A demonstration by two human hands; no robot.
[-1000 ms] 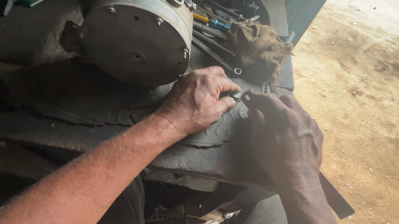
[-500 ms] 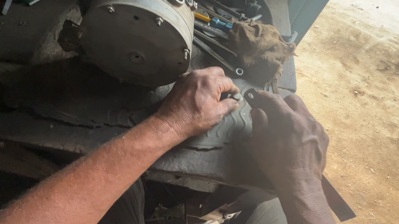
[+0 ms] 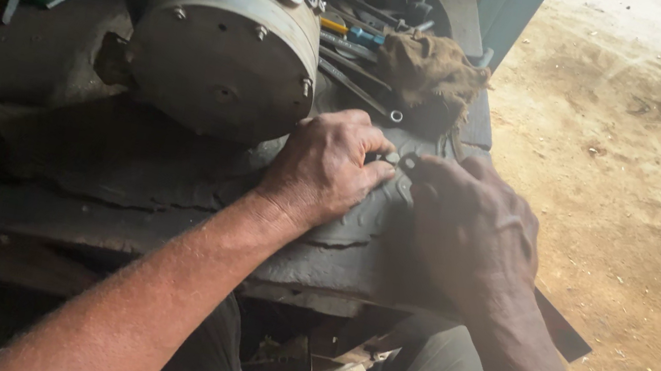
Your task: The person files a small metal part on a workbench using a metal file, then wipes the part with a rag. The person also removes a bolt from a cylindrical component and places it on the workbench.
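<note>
Beside the motor housing (image 3: 225, 40), both hands (image 3: 402, 189) pinch a small flat-lying metal ring (image 3: 392, 158)

No packages, labels, signs or screens can be made out here.

The round, drum-shaped metal motor housing (image 3: 225, 40) is dull grey-beige with darker smudges. The crumpled cloth rag (image 3: 430, 72) is brown. The worn bench (image 3: 37, 152) is near black, its mat cracked in wavy lines. One screwdriver handle (image 3: 366, 37) is blue, another (image 3: 333, 26) yellow. The dirt floor (image 3: 644, 205) is sandy tan.
</note>
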